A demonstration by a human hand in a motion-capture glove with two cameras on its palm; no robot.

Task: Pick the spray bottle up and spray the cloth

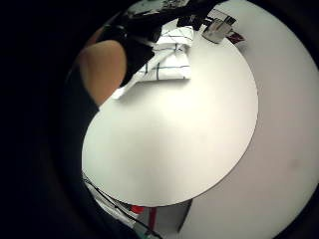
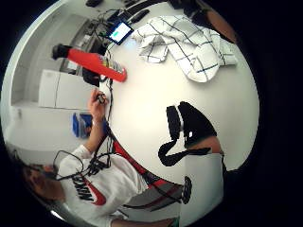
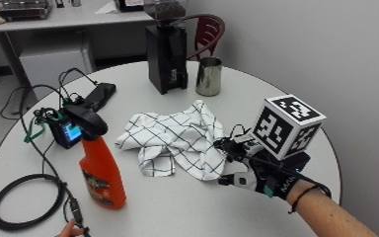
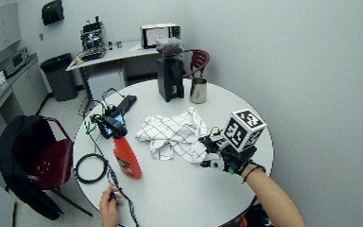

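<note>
Outside view: my gloved right hand (image 3: 255, 175) hovers low over the round white tabletop (image 3: 255, 98), just beside the near edge of the cloth (image 3: 176, 138); its fingers look loosely extended toward the cloth and hold nothing. The bottle (image 3: 99, 165) stands upright on the tabletop, well apart from that hand, on the far side of the cloth from it. Its long axis is vertical, orange body below, black spray head (image 3: 84, 118) on top, the nozzle pointing away from the cloth toward a small lit screen (image 3: 68, 132) just behind it. The cloth, white with a dark grid, lies crumpled in the middle of the tabletop. Beyond it stand a black grinder (image 3: 167, 54) and a steel cup (image 3: 209, 76) side by side. A black cable (image 3: 25, 200) coils near the bottle. My bare left hand (image 4: 110, 201) rests at the tabletop's near edge, pinching a cable.
</note>
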